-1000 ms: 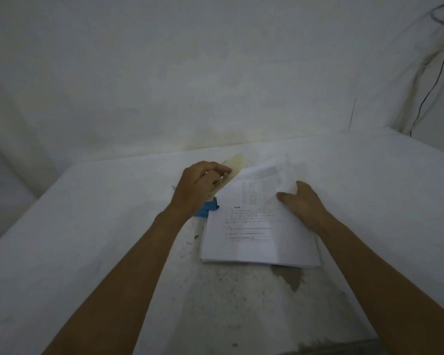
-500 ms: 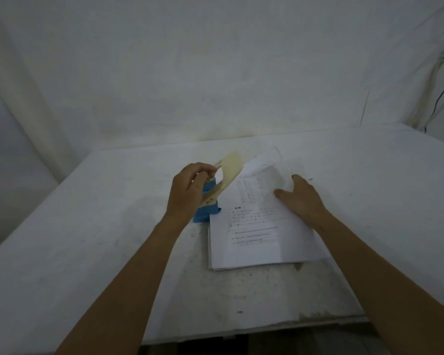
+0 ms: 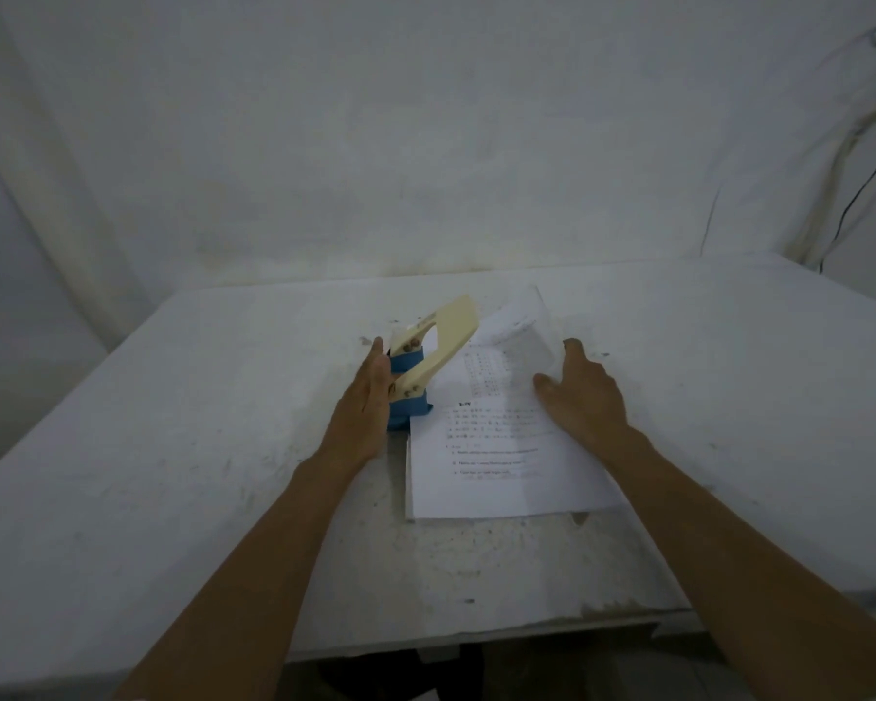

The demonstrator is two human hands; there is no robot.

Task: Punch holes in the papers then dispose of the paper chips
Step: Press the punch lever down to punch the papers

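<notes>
The papers (image 3: pixel 501 447) lie as a thin stack on the white table (image 3: pixel 173 447), just right of centre, printed side up; the print is too small and dim to read. Their far end curls upward and blurs into the pale wall behind, so its edge is hard to trace. The left edge of the stack runs in under the hole punch (image 3: pixel 421 366), and where exactly the sheets sit inside its slot is hidden by the punch's blue body. The cream lever of the punch stands raised, tilted up and to the right over the sheets. The base of the punch is partly covered by the left hand (image 3: pixel 370 397), so its chip tray cannot be seen, nor whether any chips are in it.

The left hand is flat and loose, fingers extended, its palm pressed against the left side of the punch rather than wrapped around it. The right hand (image 3: pixel 577 397) rests spread and relaxed on the right part of the papers, fingertips beside the curled end, pinning the stack without gripping it.
</notes>
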